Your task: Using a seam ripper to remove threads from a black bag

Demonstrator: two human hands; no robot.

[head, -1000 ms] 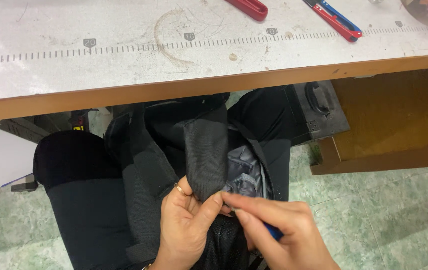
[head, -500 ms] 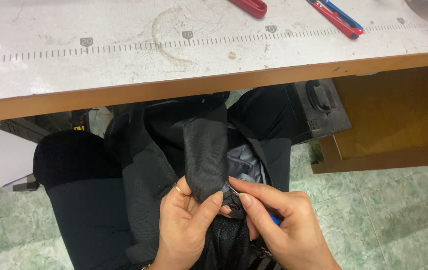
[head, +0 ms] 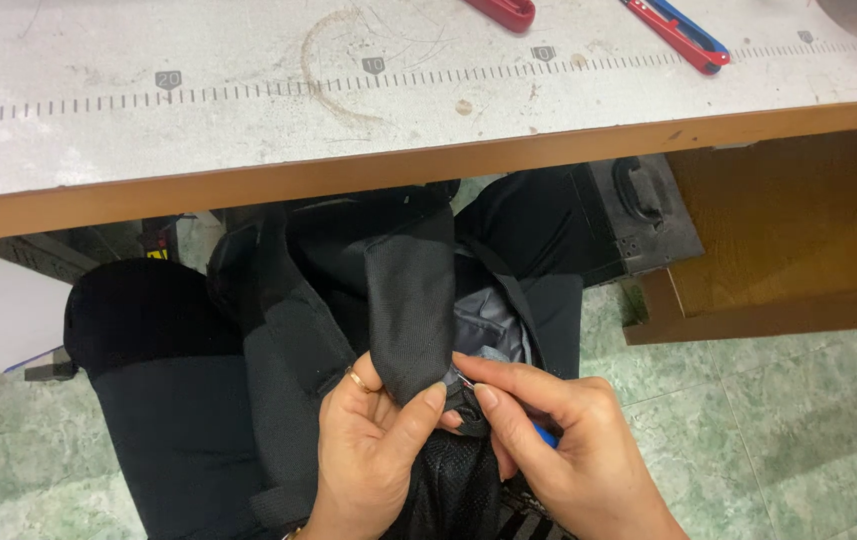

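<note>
Black fabric strap (head: 410, 300): I pinch its end with my left hand (head: 373, 465), right hand (head: 568, 450) pinching a small metal snip (head: 464, 382) beside it. I judge trimming is underway; next needs a steady, tiny cut.

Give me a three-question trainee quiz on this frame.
1. True or false: the left hand wears a ring.
2. Which colour is the lining inside the black woven fabric bag: A grey, B yellow, C white?
3. Where does the red-and-blue handled tool lie?

Key: 1 true. 2 A. 3 On the scratched white worktable with printed ruler marks, far from the right hand, whose fingers pinch at the bag.
</note>
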